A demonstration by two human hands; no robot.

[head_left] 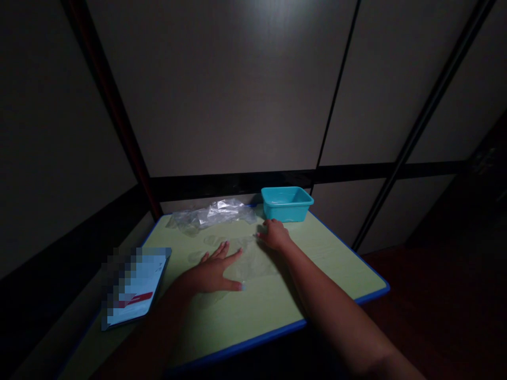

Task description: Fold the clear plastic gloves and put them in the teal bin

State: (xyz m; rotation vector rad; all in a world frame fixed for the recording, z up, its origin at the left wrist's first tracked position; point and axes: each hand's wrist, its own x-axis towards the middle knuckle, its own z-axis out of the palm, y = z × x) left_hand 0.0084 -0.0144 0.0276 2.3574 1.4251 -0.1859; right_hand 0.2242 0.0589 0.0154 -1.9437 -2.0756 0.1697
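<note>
A thin clear plastic bag (255,261) lies spread flat on the green tabletop, its outline faint in the dim light. My left hand (216,272) rests palm down at its left side, fingers spread wide and holding nothing. Near the bag's far edge is my right hand (275,235), with thumb and fingertips apart and slightly bent, touching the plastic or the table just in front of the teal basin. Behind both hands, a crumpled heap of clear plastic bags (222,212) lies along the table's back edge.
The teal basin (287,212) stands at the back right corner of the blue-edged table (328,274). On the left lies a tablet (138,287) with a lit screen, partly blurred out. Cabinet panels (237,105) rise directly behind the table.
</note>
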